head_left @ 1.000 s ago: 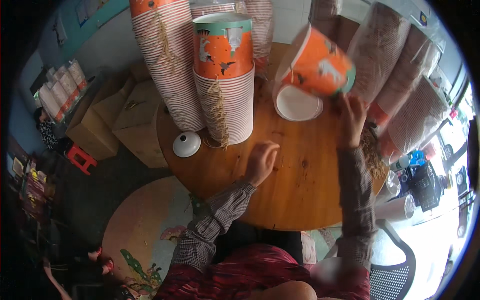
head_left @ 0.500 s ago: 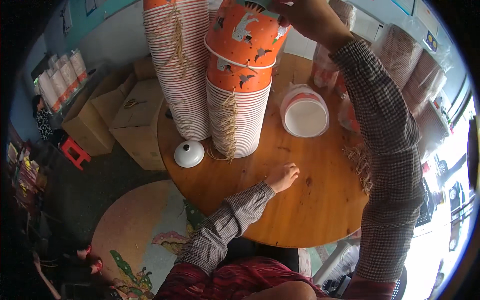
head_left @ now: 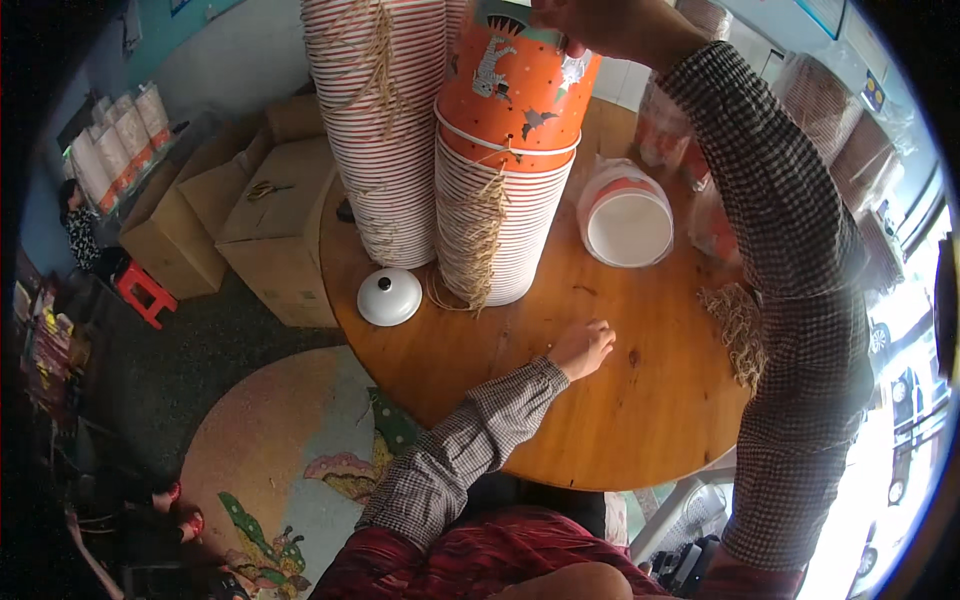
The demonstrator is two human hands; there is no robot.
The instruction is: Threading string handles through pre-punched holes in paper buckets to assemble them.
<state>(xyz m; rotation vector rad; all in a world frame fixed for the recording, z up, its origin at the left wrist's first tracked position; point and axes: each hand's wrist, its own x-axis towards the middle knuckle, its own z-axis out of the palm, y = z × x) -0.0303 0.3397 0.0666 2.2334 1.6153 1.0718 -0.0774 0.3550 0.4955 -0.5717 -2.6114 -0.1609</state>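
Observation:
On the wooden table two tall stacks of paper buckets stand side by side. My right hand [head_left: 610, 28] is closed on the upper edge of an orange bucket [head_left: 515, 95] with zebra and bat pictures, which sits in the top of the nearer stack [head_left: 520, 225]. Knotted twine handles [head_left: 483, 235] hang down that stack's side. The taller stack [head_left: 385, 150], to its left, runs out of the picture at the top. My left hand [head_left: 583, 348] rests on the table with its fingers curled; nothing shows in them.
A white pot lid [head_left: 390, 297] with a black knob lies left of the stacks. To their right are a plastic-wrapped bucket [head_left: 628, 228] on its side and a heap of twine [head_left: 735, 330]. Cardboard boxes [head_left: 285, 225] and a red stool [head_left: 143, 290] stand on the floor at left.
The orange bucket has sunk deeper into the nearer stack, with my right hand still on its edge. My left hand stays curled on the table. The whole view has shifted slightly.

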